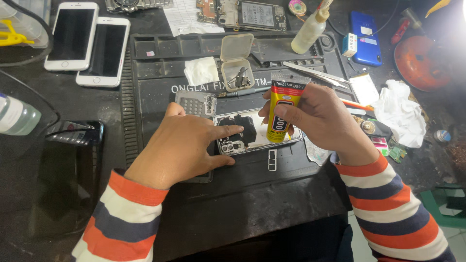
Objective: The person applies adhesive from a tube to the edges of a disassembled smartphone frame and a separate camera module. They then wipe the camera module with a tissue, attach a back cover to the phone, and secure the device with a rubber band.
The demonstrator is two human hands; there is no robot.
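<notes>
The opened phone lies flat on the dark work mat, near the mat's middle, its back off and the inner parts bare. The left hand rests on the phone's left end; the forefinger lies straight across the camera block and the thumb hooks under the near edge, so the fingers are spread and pressing, closed on nothing. The right hand holds a yellow glue tube nose down, fingers wrapped round its body, the tip at the phone's upper middle. Whether glue is coming out cannot be told; the tip is hidden behind the tube.

Judgement: the step in hand is gluing inside the open frame, with the left hand steadying the work. The next move would call for a light, even squeeze and a steady track along the seat, keeping glue off the camera block and the left forefinger beside it.

Surroundings: a grey cover part lies touching the phone's upper left corner. Behind it stand a small open parts box, a folded white wipe and tweezers. Two white phones lie well apart at the counter's far left; a solvent bottle and a blue phone sit at the far right, and a crumpled cloth near the right wrist.
</notes>
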